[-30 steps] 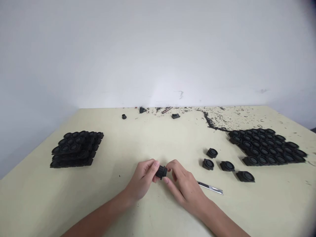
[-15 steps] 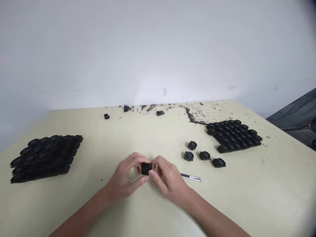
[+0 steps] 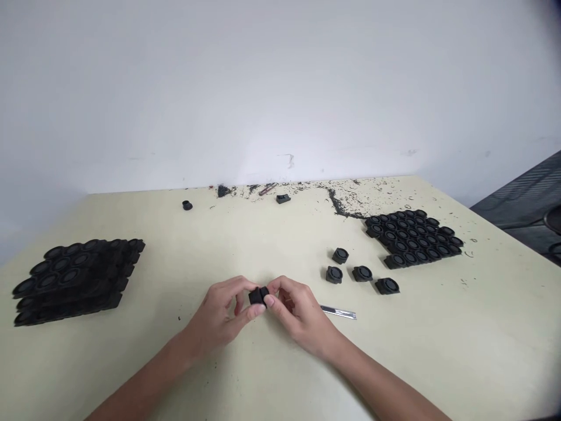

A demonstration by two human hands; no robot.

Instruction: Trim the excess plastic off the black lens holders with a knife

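Lower centre, I'm watching left hand point(image 3: 218, 313) and right hand point(image 3: 302, 311) pinching a black piece point(image 3: 256, 297) — likely light, stiff, best held by its sides.

A scuffed white wall point(image 3: 280, 88) rises behind the cream table point(image 3: 438, 345); black shavings point(image 3: 335, 203) litter the tabletop's far side, a thin reddish strip point(image 3: 267, 189) among them.
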